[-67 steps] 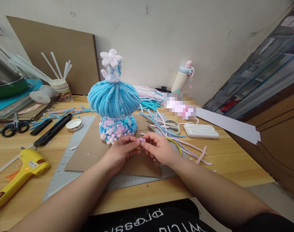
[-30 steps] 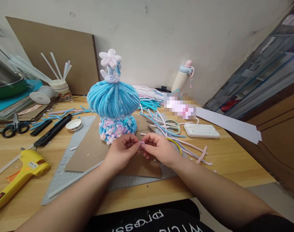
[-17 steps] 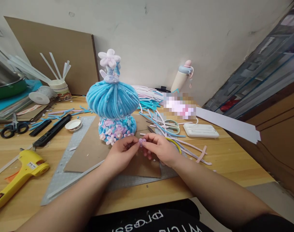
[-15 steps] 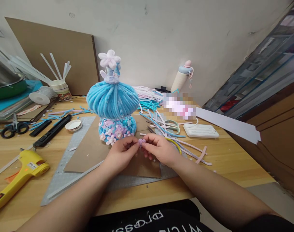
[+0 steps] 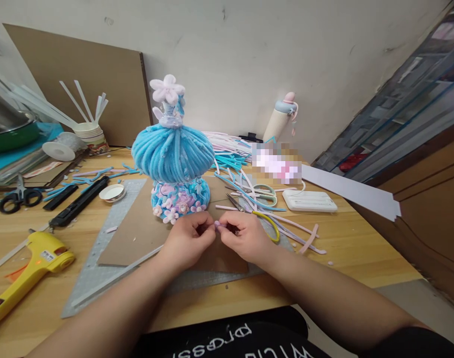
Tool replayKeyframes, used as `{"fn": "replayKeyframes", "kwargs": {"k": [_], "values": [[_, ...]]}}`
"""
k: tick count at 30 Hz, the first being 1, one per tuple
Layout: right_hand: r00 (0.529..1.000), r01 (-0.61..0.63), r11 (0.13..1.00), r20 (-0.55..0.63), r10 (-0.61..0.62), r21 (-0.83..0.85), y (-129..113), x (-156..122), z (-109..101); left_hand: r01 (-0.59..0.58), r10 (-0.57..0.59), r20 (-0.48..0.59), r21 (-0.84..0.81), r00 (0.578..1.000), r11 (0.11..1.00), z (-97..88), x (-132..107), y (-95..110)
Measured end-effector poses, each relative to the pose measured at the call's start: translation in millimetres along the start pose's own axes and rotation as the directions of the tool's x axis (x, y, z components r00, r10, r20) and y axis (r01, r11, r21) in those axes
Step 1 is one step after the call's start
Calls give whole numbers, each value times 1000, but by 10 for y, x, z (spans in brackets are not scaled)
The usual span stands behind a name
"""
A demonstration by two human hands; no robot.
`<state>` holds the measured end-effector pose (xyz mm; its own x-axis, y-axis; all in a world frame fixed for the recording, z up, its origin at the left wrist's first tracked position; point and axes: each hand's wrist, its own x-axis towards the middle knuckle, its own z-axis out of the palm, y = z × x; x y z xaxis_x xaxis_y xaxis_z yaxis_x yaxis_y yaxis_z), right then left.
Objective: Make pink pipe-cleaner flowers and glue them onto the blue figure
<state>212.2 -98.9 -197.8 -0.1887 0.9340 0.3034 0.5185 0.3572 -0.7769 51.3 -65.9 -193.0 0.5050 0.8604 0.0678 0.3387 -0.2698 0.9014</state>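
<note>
Between my fingertips is a small lilac pipe-cleaner flower, mostly covered now. My left hand pinches it from the left, and my right hand pinches it from the other side. Just behind my left hand stands a blue fuzzy pipe-cleaner piece, with a rounded ribbed top, a pale pink flower at its tip, and a base dressed in pink and lilac flowers. Under both hands lies a brown board on a grey cutting mat.
On the left lie a yellow glue gun, a black cutter and black-handled scissors. Yellow-handled scissors rest beside my right hand among loose pipe cleaners. Farther right are a white power strip and a leaning bottle.
My fingers have closed in over the small lilac flower, so less of it shows. Both hands stay in nearly the same spot, and the view has shifted slightly.
</note>
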Motion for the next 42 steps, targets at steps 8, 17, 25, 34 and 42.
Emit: {"fn": "replayKeyframes", "kwargs": {"k": [8,17,25,34,42], "values": [[992,-122,992,36,121,42,37,28,0,30,-29,24,-37,999,999,5,13,-39],[900,-427,815,266,344,391,55,84,-79,69,-51,102,-181,993,981,-27,44,3],[888,-437,807,331,318,397,61,91,-80,81,-56,124,-212,991,974,-33,41,-35],[905,-387,863,315,287,325,84,65,-64,29,-24,103,-48,994,998,-24,43,-1],[898,-398,857,330,291,328,93,71,-84,9,-6,120,-24,993,1000,-50,34,7]]}}
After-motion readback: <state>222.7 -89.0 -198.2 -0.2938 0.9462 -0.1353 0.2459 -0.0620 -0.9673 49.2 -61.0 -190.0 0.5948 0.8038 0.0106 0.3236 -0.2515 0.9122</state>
